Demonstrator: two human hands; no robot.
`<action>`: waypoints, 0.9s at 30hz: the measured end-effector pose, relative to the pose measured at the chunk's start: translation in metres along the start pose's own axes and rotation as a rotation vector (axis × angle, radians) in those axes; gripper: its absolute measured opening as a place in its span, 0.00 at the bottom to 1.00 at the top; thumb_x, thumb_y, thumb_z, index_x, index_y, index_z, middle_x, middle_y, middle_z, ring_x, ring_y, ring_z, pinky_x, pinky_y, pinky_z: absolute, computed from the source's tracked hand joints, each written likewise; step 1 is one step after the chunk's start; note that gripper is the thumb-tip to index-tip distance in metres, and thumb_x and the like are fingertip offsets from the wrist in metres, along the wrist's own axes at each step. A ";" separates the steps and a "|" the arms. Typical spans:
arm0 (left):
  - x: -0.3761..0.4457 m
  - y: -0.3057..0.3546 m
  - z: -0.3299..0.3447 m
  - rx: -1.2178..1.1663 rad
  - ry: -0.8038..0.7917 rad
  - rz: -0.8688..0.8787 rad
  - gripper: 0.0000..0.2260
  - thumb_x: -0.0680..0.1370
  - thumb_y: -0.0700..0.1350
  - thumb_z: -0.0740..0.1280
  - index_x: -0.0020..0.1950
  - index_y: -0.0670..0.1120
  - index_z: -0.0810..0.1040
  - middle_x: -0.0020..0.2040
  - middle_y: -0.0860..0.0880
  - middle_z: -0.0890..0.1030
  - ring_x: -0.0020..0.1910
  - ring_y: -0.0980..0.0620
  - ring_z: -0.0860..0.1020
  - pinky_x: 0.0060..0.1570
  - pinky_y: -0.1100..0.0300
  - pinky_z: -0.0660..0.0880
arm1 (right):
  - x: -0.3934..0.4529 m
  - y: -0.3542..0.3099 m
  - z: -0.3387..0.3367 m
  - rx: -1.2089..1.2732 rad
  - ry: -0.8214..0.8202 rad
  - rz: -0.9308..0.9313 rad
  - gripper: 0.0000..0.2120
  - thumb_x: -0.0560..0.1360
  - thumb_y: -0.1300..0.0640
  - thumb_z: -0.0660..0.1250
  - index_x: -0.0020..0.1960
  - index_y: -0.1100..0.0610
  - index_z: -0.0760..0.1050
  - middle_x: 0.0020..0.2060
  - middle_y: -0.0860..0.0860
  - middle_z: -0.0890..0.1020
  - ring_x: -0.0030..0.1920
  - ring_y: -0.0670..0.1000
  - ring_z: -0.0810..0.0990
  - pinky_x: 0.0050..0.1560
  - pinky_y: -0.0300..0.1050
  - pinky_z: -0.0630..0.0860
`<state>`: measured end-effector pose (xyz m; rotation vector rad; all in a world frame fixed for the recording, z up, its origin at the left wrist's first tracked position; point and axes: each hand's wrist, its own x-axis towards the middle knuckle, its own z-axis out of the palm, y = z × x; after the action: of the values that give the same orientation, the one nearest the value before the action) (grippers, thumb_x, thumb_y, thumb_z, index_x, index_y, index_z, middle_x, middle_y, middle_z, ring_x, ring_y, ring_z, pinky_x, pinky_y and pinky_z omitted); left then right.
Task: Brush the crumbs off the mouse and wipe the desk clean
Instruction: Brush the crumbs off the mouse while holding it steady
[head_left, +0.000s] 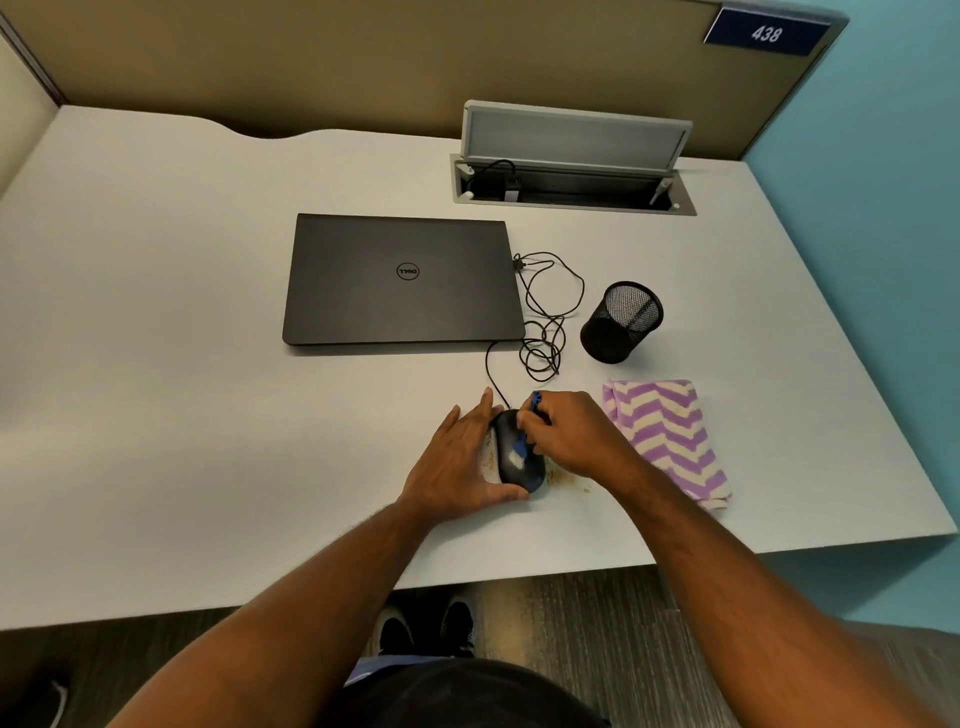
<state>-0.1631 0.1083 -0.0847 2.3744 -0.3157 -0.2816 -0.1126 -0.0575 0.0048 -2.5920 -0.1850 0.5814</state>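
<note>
A black wired mouse (511, 465) lies on the white desk (208, 415) near its front edge. My left hand (460, 462) cups the mouse's left side, thumb curled round its near end. My right hand (569, 436) is closed on a small blue brush (535, 402), whose pale bristles (517, 457) touch the top of the mouse. Tan crumbs (563, 475) are scattered on the desk to the right of the mouse, and a few (488, 457) show to its left by my palm. A folded purple-and-cream chevron cloth (670, 436) lies just right of my right hand.
A closed black laptop (402, 280) lies behind the mouse, with the coiled mouse cable (545, 322) at its right. A black mesh pen cup (621, 322) stands behind the cloth. An open cable hatch (571, 182) sits at the back. The desk's front edge is close to my arms.
</note>
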 end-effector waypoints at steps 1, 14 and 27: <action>0.000 0.000 0.000 -0.002 -0.001 -0.001 0.59 0.67 0.75 0.69 0.80 0.49 0.35 0.81 0.51 0.57 0.79 0.53 0.56 0.78 0.60 0.41 | -0.001 0.000 0.001 0.020 0.058 0.012 0.12 0.80 0.50 0.61 0.51 0.57 0.78 0.43 0.54 0.81 0.44 0.52 0.81 0.48 0.44 0.79; 0.001 -0.003 0.002 -0.007 0.003 0.020 0.59 0.66 0.77 0.66 0.80 0.50 0.34 0.81 0.50 0.56 0.80 0.53 0.55 0.78 0.58 0.41 | -0.019 0.003 0.013 0.079 0.013 -0.067 0.10 0.80 0.51 0.62 0.54 0.56 0.78 0.45 0.50 0.81 0.45 0.49 0.80 0.47 0.39 0.77; 0.001 -0.003 0.002 -0.021 0.010 0.012 0.59 0.67 0.74 0.69 0.80 0.49 0.36 0.81 0.50 0.58 0.79 0.52 0.55 0.78 0.59 0.41 | -0.038 0.033 0.011 0.194 0.056 -0.092 0.09 0.81 0.52 0.61 0.56 0.53 0.78 0.44 0.47 0.82 0.44 0.43 0.80 0.43 0.30 0.72</action>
<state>-0.1629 0.1086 -0.0881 2.3515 -0.3199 -0.2659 -0.1504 -0.0910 -0.0058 -2.3953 -0.2168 0.4687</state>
